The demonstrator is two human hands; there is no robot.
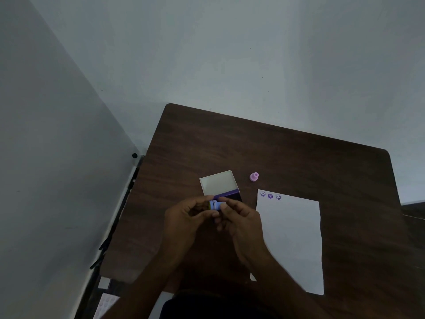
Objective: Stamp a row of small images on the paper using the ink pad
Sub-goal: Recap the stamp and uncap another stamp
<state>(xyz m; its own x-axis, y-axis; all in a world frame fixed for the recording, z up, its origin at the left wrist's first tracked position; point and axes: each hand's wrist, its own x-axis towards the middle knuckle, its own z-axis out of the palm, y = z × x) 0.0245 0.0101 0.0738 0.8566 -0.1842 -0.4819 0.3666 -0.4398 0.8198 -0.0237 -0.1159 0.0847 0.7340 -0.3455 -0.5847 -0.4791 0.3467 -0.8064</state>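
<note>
Both my hands meet over the middle of the dark wooden table and hold a small blue stamp between their fingertips. My left hand grips its left end, my right hand its right end. Just behind them lies the ink pad, its purple base partly hidden by my fingers, with its clear lid swung open toward the far side. To the right lies the white paper, with three purple smiley prints in a row along its top left edge.
A small pink stamp stands on the table behind the paper. A grey wall runs along the table's left and far sides. A sheet with pale round shapes lies below the table's left front corner.
</note>
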